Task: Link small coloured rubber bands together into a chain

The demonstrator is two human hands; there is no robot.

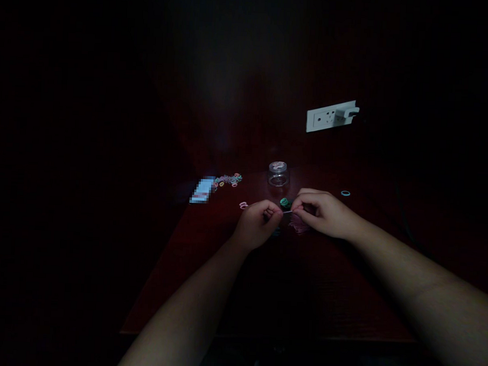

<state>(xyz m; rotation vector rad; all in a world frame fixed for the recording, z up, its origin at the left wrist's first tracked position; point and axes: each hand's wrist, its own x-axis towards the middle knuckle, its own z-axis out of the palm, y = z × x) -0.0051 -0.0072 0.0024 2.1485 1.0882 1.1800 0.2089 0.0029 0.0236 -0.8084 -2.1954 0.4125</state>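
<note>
A dark red table (201, 243) carries a pale, blurred-out rectangle (202, 190) at its left edge, toward the far left corner. A clear jar (278, 178), lid on, stands upright near the far edge. Above that edge, a white wall socket (327, 117) holds a white plug (346, 113) at its right end.

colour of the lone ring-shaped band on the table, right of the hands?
Pale blue-green; the band shows in the head view.
</note>
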